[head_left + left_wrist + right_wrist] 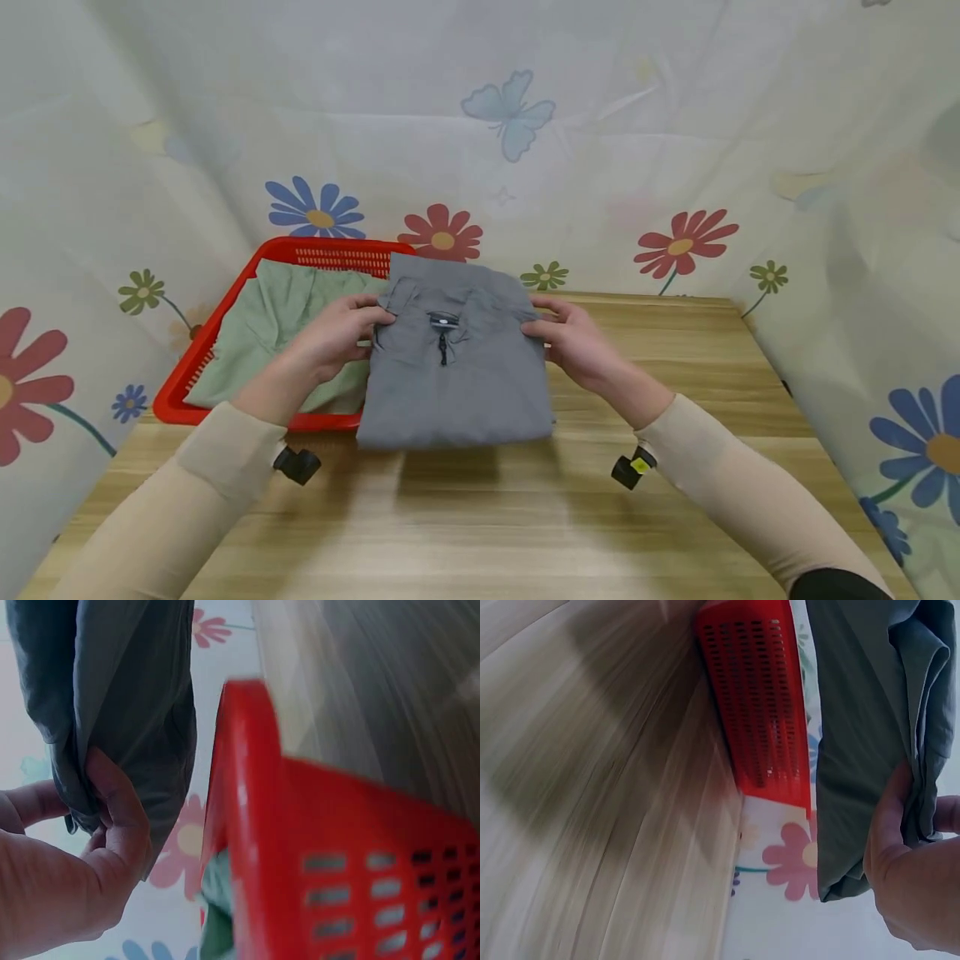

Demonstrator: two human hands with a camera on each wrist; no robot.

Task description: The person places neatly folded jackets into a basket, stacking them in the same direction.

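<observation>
A folded grey shirt with a collar and a short dark zip pull is held up between both hands, its front edge above the table. My left hand pinches its left side, thumb on top and fingers beneath, as the left wrist view also shows on the grey cloth. On the opposite side my right hand pinches the shirt's edge the same way; in the right wrist view the layered fold hangs from that grip. The shirt overlaps the right end of a red basket in the head view.
Inside the basket lies a light green folded garment. The basket's perforated wall stands on the wooden table, towards the left. A flowered cloth backdrop rises behind and at both sides of the table.
</observation>
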